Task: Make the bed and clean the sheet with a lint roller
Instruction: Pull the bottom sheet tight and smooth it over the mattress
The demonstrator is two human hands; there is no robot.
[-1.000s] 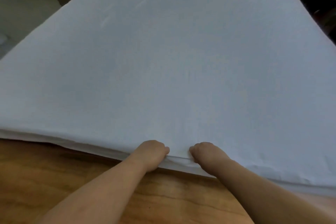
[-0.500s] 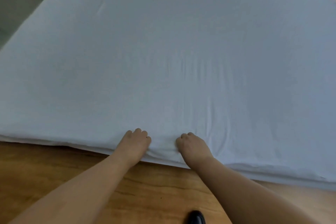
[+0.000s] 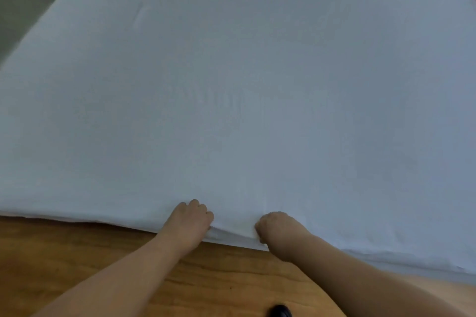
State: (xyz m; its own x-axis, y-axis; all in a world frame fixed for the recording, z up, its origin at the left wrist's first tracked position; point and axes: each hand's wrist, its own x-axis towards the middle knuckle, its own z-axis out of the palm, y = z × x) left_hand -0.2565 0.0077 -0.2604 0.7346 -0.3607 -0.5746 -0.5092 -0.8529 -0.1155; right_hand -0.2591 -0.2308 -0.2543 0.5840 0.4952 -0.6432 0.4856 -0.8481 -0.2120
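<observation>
The white sheet (image 3: 244,85) lay spread flat over the whole bed, its near edge hanging just above the wooden floor (image 3: 77,260). At the middle of that near edge the left hand (image 3: 190,219) and the right hand (image 3: 277,229) sat close together but apart, each with its fingers (image 3: 199,207) curled and pinching the hem of the sheet. A small dark object (image 3: 280,311), too cut off to identify, showed on the floor below the right forearm.
</observation>
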